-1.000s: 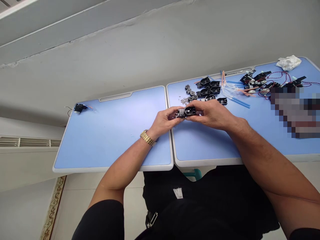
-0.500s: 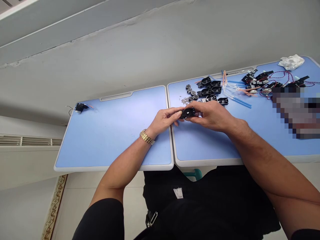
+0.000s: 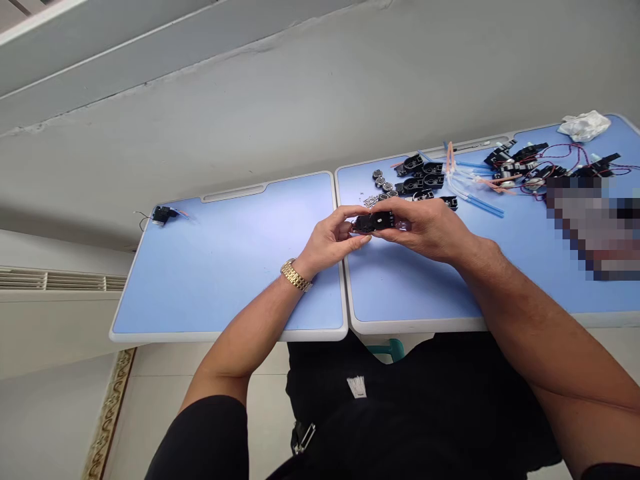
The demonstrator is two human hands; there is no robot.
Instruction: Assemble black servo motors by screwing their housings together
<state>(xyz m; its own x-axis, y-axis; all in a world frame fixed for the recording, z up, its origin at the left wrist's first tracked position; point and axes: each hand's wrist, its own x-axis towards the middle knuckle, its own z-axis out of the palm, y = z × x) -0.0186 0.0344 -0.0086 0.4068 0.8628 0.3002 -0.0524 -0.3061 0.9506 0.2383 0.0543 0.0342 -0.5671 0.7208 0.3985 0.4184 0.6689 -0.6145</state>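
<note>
A small black plastic housing (image 3: 376,221) is held between both hands above the seam of the two blue tables. My left hand (image 3: 334,239) pinches its left end between thumb and fingers. On the other side, my right hand (image 3: 430,227) grips its right end, with a small purplish translucent piece (image 3: 403,226) partly visible at the palm. Just beyond the hands lie several black housings (image 3: 413,185), round metal parts (image 3: 381,181) and a small pile of tiny metal pieces (image 3: 371,201).
Blue and orange tubes (image 3: 463,177) lie behind my right hand. Farther right are black assemblies with red wires (image 3: 530,163), crumpled white plastic (image 3: 584,125) and a blurred area. A black part with wires (image 3: 161,215) sits on the left table (image 3: 205,328).
The black housing has turned in the hands and now shows a narrower side. My left fingers have shifted around its left end, the thumb moving lower.
</note>
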